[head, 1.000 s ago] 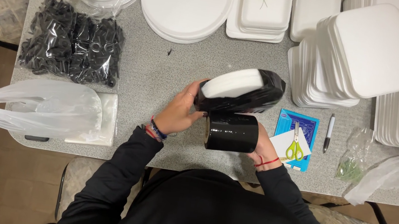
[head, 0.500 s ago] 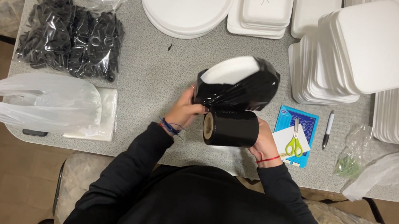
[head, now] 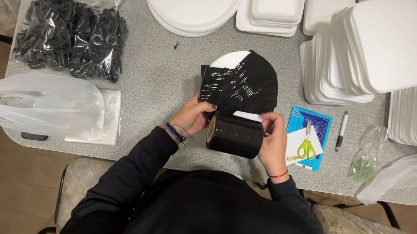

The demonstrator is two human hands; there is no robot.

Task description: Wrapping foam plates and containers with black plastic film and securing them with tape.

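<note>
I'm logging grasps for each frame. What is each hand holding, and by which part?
Left hand grips the near edge of the black-wrapped white plates; right hand holds the roll of black film by its right end.

A roll of film (head: 235,135) sits between the left hand (head: 195,117) and right hand (head: 274,142), with a wrapped round plate (head: 243,84) just behind it. Scissors (head: 306,145) lie on a card (head: 306,138) to its right, a pen (head: 342,130) beyond. A bag of cutlery (head: 70,33) lies far left, a plastic bag (head: 31,103) before it.
</note>
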